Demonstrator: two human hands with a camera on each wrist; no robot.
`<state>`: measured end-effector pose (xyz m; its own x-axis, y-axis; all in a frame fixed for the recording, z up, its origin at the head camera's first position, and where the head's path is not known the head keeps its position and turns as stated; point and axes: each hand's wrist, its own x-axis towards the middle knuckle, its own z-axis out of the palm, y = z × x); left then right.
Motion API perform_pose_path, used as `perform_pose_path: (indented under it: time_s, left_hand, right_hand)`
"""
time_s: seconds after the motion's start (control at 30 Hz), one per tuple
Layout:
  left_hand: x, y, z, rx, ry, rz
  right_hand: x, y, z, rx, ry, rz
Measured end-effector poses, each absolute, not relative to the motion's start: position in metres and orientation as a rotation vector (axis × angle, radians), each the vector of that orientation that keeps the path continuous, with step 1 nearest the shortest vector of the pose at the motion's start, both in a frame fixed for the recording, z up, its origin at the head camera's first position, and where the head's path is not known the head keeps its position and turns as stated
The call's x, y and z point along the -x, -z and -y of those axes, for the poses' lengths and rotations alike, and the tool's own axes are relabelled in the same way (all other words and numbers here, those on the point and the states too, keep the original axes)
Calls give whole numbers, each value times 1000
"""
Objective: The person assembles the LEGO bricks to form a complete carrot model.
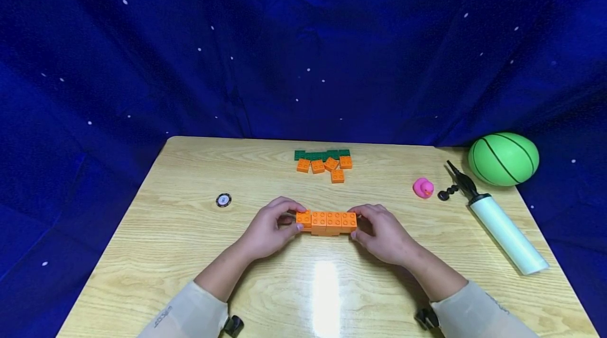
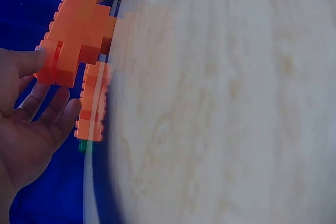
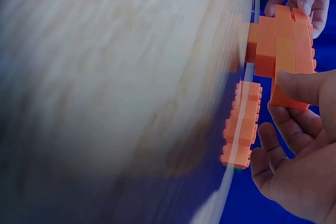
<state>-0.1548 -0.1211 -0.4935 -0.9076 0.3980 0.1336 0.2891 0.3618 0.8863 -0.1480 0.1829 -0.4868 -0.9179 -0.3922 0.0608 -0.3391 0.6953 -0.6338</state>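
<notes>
Two hands share one load: the orange plastic brick assembly (image 1: 326,221), a row of studded blocks with more snapped beneath, sitting at the table's middle, toward six o'clock from the loose bricks. The likeliest trouble, as I judge it, is the row breaking at a joint — both hands hold only the end bricks, so any uneven push or twist would lever the middle seams apart. A second risk is the piece skidding on the glossy light wooden tabletop (image 1: 199,254) if one side presses harder than the other.

The left hand (image 1: 271,230) grasps the assembly's nine o'clock end, thumb in front and fingers curled over the top; the left wrist view shows a fingertip against the end brick (image 2: 50,61) with the other fingers loosely spread. The right hand (image 1: 381,232) grasps the three o'clock end likewise, its thumb (image 3: 304,85) flat on the brick face.

At twelve o'clock lie loose orange bricks (image 1: 327,165) against a dark green brick strip (image 1: 322,154). A small round black-and-white disc (image 1: 223,200) sits at nine o'clock. Toward two o'clock — a pink rubber duck (image 1: 423,188), a white hand pump with black nozzle (image 1: 500,225), and a green striped ball (image 1: 503,159).
</notes>
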Motion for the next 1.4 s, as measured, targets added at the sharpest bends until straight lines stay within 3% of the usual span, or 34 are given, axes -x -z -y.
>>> perform_pose_path:
  time_s: [1.4]
  left_hand:
    - [159, 500, 115, -512, -1796, -2300]
  right_hand:
    - [148, 487, -183, 638, 1026, -2830]
